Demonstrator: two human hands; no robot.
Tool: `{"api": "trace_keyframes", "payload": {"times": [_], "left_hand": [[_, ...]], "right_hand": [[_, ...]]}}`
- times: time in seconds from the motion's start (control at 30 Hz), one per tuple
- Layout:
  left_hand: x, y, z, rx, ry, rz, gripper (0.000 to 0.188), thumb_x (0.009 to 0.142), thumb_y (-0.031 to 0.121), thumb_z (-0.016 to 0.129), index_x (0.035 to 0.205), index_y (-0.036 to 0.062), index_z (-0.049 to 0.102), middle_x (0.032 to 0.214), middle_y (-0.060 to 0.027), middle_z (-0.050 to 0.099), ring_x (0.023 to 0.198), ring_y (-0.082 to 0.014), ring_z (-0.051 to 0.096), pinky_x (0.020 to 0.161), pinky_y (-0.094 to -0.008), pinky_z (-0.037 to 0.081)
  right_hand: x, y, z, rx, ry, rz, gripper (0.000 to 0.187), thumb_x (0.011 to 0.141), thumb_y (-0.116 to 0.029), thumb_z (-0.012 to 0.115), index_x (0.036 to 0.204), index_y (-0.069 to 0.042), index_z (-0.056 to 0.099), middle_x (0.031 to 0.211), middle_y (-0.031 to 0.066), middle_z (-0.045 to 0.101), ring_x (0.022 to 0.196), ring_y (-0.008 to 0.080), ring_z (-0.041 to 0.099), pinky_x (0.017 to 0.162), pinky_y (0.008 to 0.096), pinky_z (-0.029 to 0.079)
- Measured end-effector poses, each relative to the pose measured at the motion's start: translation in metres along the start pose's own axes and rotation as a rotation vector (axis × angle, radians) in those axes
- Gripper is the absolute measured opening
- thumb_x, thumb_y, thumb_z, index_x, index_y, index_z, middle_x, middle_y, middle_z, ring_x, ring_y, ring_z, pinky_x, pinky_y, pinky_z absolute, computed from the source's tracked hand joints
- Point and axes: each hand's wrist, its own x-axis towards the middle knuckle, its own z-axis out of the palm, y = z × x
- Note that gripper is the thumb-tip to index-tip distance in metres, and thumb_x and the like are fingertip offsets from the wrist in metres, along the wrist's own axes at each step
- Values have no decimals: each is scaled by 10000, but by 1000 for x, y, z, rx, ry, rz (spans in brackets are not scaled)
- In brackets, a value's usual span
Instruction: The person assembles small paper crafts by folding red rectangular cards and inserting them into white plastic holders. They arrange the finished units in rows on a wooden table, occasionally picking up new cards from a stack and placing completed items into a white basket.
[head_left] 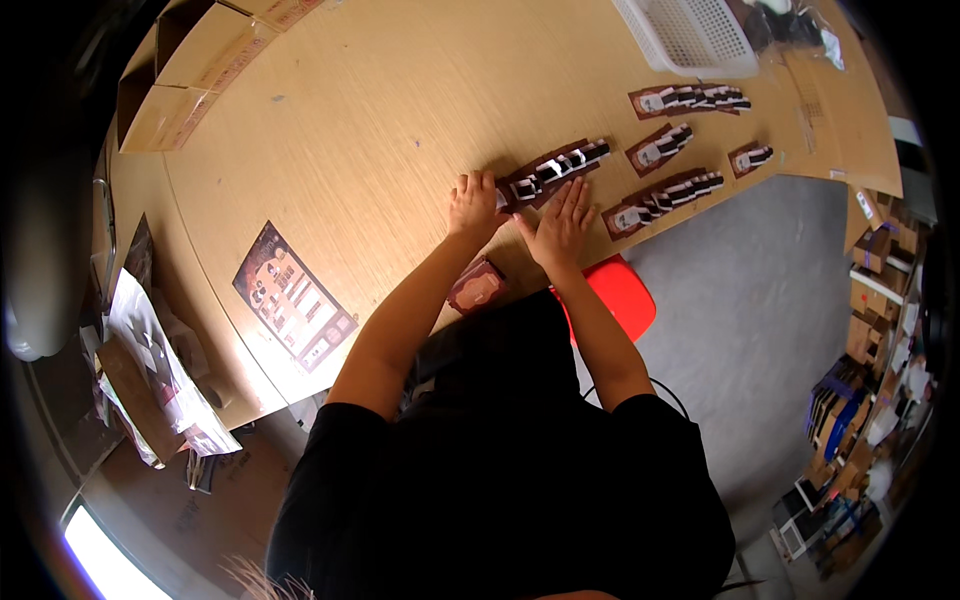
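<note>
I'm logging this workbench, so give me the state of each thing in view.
Left hand: fingers bent, at the card row's left end
Right hand: fingers extended, beside the row
Card row: overlapping, slanted
Four card groups at right: apart from each other
Reddish-brown cards: lying down
Printed sheet: flat
White basket: upright, partly cut off
Cardboard box: open
Red seat: partly hidden

1. One left hand (474, 208), one right hand (560, 230);
2. Five rows of overlapping brown cards (570, 162) — four at right;
3. Seemingly one brown card pile (477, 286) — partly hidden;
4. One flat printed sheet (292, 298);
5. One white basket (698, 38);
6. One red seat (622, 298)
</note>
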Motion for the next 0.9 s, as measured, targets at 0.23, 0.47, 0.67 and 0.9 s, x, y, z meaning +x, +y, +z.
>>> {"api": "trace_keyframes", "payload": {"times": [0.23,0.47,0.67,0.9], "left_hand": [[17,-2,-8,-64,-2,-72,648,599,264,804,1117,50,477,1087,-134,499,1050,-326,471,852,-404,449],[41,-13,-13,-58,15,-122,642,612,285,807,1109,46,479,1102,-143,482,1058,-327,457,869,-406,443],[64,-24,-27,-25,54,-181,612,609,256,811,1077,48,477,1084,-112,477,1061,-291,464,851,-378,469],[95,-46,-39,6,66,-215,621,606,273,811,1082,51,480,1085,-108,481,1061,-285,465,852,-372,468]], "right_hand": [[23,-12,5,-8,-29,38,987,744,-627,545,1345,109,281,1456,252,193,1371,352,152,1068,560,136],[55,-26,11,-2,-62,34,997,756,-630,526,1367,103,235,1471,240,160,1387,332,104,1078,556,103],[85,-42,18,14,-86,28,998,770,-647,489,1385,86,204,1488,223,112,1395,325,58,1082,549,85],[119,-67,26,-13,-121,27,969,808,-640,428,1395,86,164,1496,218,68,1399,322,14,1083,551,56]]}}
